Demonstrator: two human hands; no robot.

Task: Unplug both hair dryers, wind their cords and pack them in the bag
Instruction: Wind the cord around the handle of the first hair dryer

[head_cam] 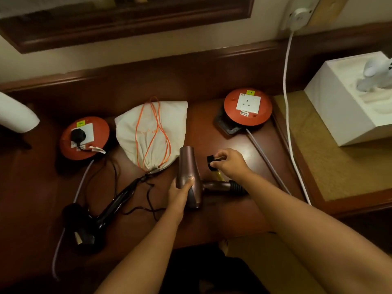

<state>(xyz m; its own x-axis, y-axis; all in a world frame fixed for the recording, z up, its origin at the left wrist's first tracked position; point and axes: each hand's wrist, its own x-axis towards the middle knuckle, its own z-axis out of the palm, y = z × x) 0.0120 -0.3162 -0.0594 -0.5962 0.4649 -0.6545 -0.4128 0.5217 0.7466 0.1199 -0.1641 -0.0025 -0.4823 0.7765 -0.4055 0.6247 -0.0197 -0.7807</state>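
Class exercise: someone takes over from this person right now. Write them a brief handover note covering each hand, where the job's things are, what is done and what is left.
Left hand grips the bronze dryer on the desk.
Right hand pinches its black plug, already out of the right reel socket.
Black dryer lies at the left, its plug in the left reel.
Cloth bag lies between the reels, mouth drawn shut.
Done: one dryer unplugged.
Left: unplug the black one, wind both cords, open the bag, pack both.

A white box [339,107] holding a pale figurine [375,75] sits far right, a dark-framed mirror [127,28] hangs behind the wooden table [233,219].
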